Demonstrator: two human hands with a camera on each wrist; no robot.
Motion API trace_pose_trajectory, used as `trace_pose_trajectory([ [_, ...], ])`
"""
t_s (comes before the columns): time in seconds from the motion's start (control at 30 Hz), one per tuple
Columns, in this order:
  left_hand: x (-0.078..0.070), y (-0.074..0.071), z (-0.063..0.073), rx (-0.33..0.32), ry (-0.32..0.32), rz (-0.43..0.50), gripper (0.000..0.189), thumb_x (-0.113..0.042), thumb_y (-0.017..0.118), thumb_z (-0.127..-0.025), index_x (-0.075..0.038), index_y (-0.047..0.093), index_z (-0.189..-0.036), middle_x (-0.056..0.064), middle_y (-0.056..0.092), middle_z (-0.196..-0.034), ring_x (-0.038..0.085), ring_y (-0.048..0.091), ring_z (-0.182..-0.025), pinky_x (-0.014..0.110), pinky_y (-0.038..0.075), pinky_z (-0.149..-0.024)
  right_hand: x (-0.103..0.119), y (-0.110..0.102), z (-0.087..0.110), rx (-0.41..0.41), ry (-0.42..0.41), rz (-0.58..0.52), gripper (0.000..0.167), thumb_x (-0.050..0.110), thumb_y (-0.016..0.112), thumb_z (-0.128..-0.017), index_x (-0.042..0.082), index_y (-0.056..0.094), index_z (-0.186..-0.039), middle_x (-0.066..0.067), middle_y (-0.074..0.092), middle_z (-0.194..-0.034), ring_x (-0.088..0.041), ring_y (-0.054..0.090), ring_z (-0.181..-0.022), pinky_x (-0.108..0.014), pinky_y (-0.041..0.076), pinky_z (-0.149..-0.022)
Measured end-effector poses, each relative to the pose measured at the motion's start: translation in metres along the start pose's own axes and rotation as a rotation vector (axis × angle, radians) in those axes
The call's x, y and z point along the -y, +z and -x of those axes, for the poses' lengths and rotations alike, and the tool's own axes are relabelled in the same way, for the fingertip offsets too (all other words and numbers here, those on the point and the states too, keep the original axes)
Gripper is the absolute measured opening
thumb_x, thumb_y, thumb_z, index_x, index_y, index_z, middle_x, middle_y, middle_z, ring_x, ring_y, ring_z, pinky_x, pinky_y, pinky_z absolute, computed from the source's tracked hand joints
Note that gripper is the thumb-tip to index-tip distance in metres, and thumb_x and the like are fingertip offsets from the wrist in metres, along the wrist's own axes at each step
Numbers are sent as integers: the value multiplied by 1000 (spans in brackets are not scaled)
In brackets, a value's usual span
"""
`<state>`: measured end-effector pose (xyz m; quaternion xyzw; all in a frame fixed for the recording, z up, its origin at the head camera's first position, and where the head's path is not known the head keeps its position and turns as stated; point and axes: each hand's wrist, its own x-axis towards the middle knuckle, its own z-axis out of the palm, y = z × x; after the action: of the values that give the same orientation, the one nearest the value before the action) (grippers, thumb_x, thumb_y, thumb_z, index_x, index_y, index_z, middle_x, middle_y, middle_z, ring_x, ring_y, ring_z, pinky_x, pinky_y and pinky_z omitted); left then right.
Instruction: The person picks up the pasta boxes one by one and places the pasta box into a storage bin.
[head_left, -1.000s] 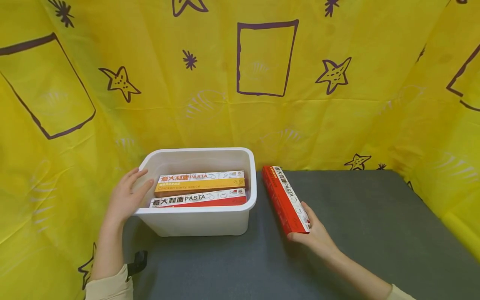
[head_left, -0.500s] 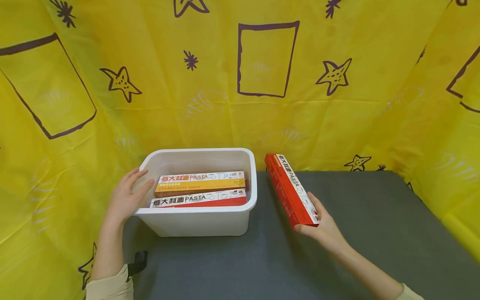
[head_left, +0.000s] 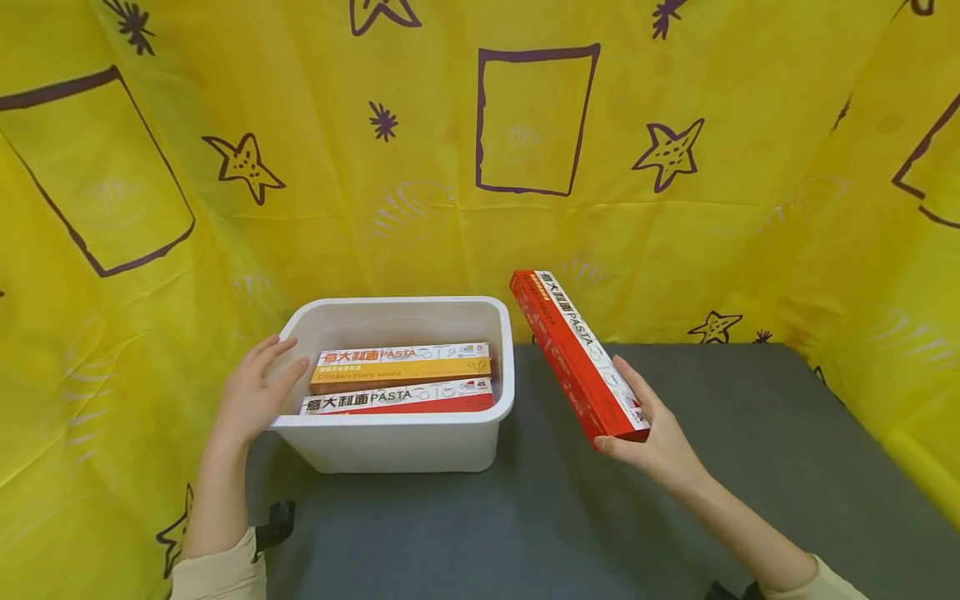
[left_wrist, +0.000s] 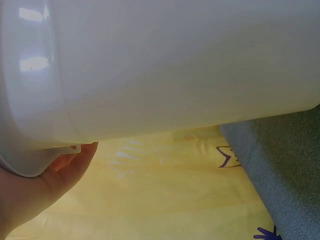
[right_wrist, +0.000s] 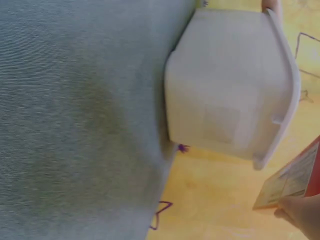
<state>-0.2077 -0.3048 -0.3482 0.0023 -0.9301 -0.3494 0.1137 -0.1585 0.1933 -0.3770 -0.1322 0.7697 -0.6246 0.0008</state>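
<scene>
My right hand (head_left: 660,442) grips a red and white pasta box (head_left: 577,350) by its near end. The box is in the air right of the white bin (head_left: 397,442), its far end raised and pointing back and left. In the right wrist view, the fingertips (right_wrist: 295,210) pinch the box (right_wrist: 300,175) at the lower right. My left hand (head_left: 255,396) holds the bin's left rim, and the left wrist view shows a finger (left_wrist: 75,162) under that rim. Inside the bin lie a yellow pasta box (head_left: 401,368) and, nearer, another red pasta box (head_left: 405,397).
The bin stands on a dark grey table (head_left: 450,533). A yellow patterned cloth (head_left: 525,233) hangs behind the table and along both sides. Grey tabletop extends to the right of the bin and in front of it.
My right hand has lifted the red pasta box off the table, first up and rightward, then higher with its far end swinging left. The left hand and the bin have stayed in place.
</scene>
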Motion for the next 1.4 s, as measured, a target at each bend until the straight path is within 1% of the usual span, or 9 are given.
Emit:
trace_pose_trajectory([
  [0.13, 1, 0, 0, -1, -2, 0, 64, -45, 48, -100, 0, 41, -146, 27, 24, -155, 55, 19, -138, 76, 15, -102, 6, 3, -5, 28, -40, -31, 88, 9, 70, -82, 26, 24, -155, -12, 32, -144, -27, 37, -121, -33, 57, -76],
  [0.3, 2, 0, 0, -5, 6, -5, 64, -44, 48, -100, 0, 41, -145, 27, 25, -154, 55, 20, -137, 75, 17, -102, 12, 8, -11, 67, -82, -81, 86, 6, 68, -83, 21, 24, -156, -14, 34, -142, -25, 43, -118, -36, 58, -75],
  [0.5, 2, -1, 0, -6, 8, -6, 64, -45, 48, -100, 0, 41, -145, 27, 25, -154, 55, 20, -137, 75, 17, -102, 19, 15, -18, 118, -106, -114, 86, 6, 69, -82, 20, 26, -155, -17, 38, -139, -26, 49, -114, -39, 59, -72],
  [0.73, 2, -1, -1, -7, 6, -2, 64, -45, 49, -100, 1, 42, -145, 27, 26, -154, 54, 21, -137, 75, 17, -102, 25, 24, -30, 201, -141, -115, 86, 12, 72, -81, 20, 28, -155, -15, 37, -143, -31, 42, -119, -37, 58, -75],
  [1.0, 1, 0, 0, -2, -12, -4, 66, -46, 49, -99, 0, 41, -146, 26, 25, -154, 54, 21, -138, 75, 18, -102, 32, 36, -40, 317, -187, -142, 86, 13, 73, -81, 14, 29, -154, -16, 37, -144, -34, 42, -120, -41, 58, -78],
  [1.13, 0, 0, 0, 0, -15, -4, 66, -46, 49, -99, 0, 41, -146, 27, 25, -154, 54, 20, -138, 75, 18, -102, 36, 41, -44, 348, -198, -132, 84, 15, 75, -80, 14, 31, -153, -15, 38, -144, -35, 44, -119, -42, 58, -77],
  [1.33, 0, 0, 0, 1, -19, -12, 66, -47, 48, -99, -1, 41, -146, 27, 25, -154, 54, 21, -137, 75, 18, -102, 39, 48, -50, 380, -203, -83, 85, 20, 76, -79, 12, 33, -152, -15, 46, -138, -36, 45, -116, -42, 59, -74],
  [1.4, 0, 0, 0, -1, -15, -12, 66, -47, 48, -99, 0, 41, -145, 27, 25, -154, 54, 21, -137, 75, 18, -102, 40, 51, -53, 390, -210, -65, 84, 21, 77, -79, 14, 35, -151, -13, 47, -136, -35, 45, -116, -43, 59, -74],
])
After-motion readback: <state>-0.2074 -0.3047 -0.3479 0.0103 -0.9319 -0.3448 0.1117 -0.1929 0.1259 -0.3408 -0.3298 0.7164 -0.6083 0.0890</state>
